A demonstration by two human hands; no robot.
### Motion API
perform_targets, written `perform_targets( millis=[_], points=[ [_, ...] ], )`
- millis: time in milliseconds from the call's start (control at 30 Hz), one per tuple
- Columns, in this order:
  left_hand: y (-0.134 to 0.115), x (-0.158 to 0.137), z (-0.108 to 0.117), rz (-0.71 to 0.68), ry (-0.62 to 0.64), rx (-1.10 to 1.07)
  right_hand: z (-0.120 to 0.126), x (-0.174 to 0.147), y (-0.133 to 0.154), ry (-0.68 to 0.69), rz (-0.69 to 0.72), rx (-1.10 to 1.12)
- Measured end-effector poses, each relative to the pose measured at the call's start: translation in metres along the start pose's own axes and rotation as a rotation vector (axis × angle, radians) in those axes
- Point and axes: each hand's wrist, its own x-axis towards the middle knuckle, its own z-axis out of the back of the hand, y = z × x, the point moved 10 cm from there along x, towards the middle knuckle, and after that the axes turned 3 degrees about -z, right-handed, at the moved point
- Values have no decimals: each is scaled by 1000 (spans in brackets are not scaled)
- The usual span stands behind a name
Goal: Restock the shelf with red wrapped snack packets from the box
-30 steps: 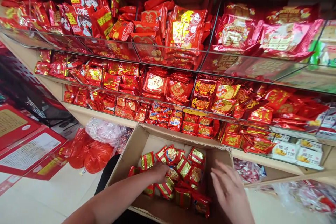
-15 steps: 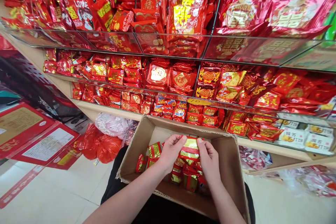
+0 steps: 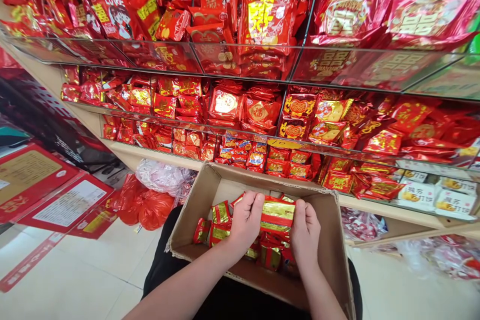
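A red and gold wrapped snack packet (image 3: 276, 214) is stretched between my two hands, above an open cardboard box (image 3: 213, 167) on my lap. My left hand (image 3: 245, 220) is closed on the packet's left end, thumb on top. At its right end, my right hand (image 3: 305, 227) is closed with the fingers curled. Inside the box lie several more red and gold packets (image 3: 221, 213), some partly hidden under my hands and forearms.
Shelves with clear fronts hold many red snack packets (image 3: 268, 15) ahead of me, with white packets (image 3: 453, 200) at lower right. Red plastic bags (image 3: 155, 209) and a red carton (image 3: 67, 203) lie on the floor at left. A yellow price label (image 3: 284, 144) marks the lower shelf.
My hands have moved apart and the fingers have curled in more tightly. More of the packet's gold face shows between them. The box has stayed nearly in place.
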Motion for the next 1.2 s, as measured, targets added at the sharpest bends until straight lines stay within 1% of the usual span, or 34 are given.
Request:
perform_targets(
  millis=[67, 167, 300, 333, 367, 400, 433, 467, 500, 533, 567, 600, 633, 667, 700, 733, 767, 800, 833, 867, 900, 933, 967, 1000, 1033, 1067, 1133, 1200],
  points=[
    [1, 0, 2, 7, -17, 21, 3, 0, 7, -19, 57, -95],
    [4, 1, 6, 36, -55, 28, 10, -4, 18, -99, 131, -280],
    [14, 1, 3, 105, -53, -75, 16, -7, 24, -125, 170, -371],
    [19, 0, 0, 146, -40, -112, 17, -7, 27, -134, 205, -387],
    [26, -2, -2, 206, -25, -151, 19, -7, 33, -145, 267, -411],
    [35, -5, -5, 296, -8, -190, 19, -9, 42, -150, 367, -444],
    [47, -11, -9, 418, 22, -237, 15, -13, 53, -131, 503, -485],
    [58, -19, -16, 564, 72, -300, 8, -20, 63, -77, 662, -527],
    [67, -30, -26, 719, 149, -383, -3, -30, 71, 12, 822, -565],
    [70, -42, -38, 862, 245, -482, -14, -42, 76, 127, 966, -597],
    [69, -53, -50, 975, 347, -585, -24, -54, 77, 253, 1080, -625],
    [64, -61, -59, 1044, 426, -677, -32, -66, 75, 368, 1158, -648],
    [58, -62, -63, 1056, 453, -750, -36, -76, 73, 453, 1203, -656],
    [53, -57, -63, 1020, 426, -799, -36, -83, 72, 493, 1217, -643],
    [50, -49, -60, 953, 357, -833, -33, -85, 73, 482, 1192, -608],
    [46, -40, -55, 874, 279, -863, -25, -82, 75, 414, 1122, -552],
    [40, -33, -51, 800, 215, -898, -13, -72, 74, 300, 993, -471],
    [34, -28, -48, 737, 174, -943, 3, -59, 68, 175, 813, -363],
    [28, -25, -48, 690, 161, -988, 16, -47, 54, 82, 593, -236],
    [22, -24, -50, 653, 161, -1028, 22, -38, 33, 57, 356, -96],
    [16, -22, -51, 615, 162, -1056, 18, -34, 11, 99, 128, 52],
    [11, -21, -51, 574, 159, -1070, 5, -35, -8, 185, -72, 194],
    [7, -20, -51, 533, 150, -1072, -9, -41, -20, 277, -225, 314],
    [5, -20, -51, 496, 140, -1064, -20, -46, -26, 341, -325, 402],
    [3, -20, -51, 461, 130, -1046, -26, -49, -28, 364, -376, 459],
    [2, -20, -50, 427, 122, -1020, -27, -50, -28, 351, -391, 489],
    [4, -20, -47, 380, 131, -940, -22, -46, -24, 318, -370, 479],
    [12, -20, -42, 380, 167, -796, -9, -34, -18, 290, -315, 386]
  ],
)
